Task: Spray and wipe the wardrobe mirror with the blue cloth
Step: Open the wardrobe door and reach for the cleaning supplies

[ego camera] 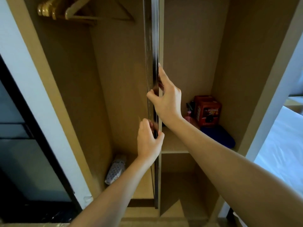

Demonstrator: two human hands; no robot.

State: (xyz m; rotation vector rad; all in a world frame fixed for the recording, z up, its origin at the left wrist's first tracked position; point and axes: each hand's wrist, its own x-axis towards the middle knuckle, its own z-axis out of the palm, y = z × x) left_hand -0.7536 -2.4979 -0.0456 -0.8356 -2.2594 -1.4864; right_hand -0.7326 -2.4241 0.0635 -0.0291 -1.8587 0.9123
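Wardrobe shelf (173, 143) holds blue cloth (219, 136), right of both hands' grip on door edge (151, 46).

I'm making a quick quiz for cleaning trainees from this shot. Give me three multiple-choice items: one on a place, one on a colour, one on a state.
1. Where does the red box sit?
A. on the right-hand shelf
B. on the wardrobe floor
C. on the hanger rail

2. What colour is the flat folded item beside the box?
A. yellow
B. blue
C. white

3. What are both hands doing?
A. hanging idle
B. holding a spray bottle
C. gripping the door edge

Answers: 1 A, it stands at the shelf's back corner; 2 B, it is dark blue; 3 C, left hand and right hand pinch the edge.
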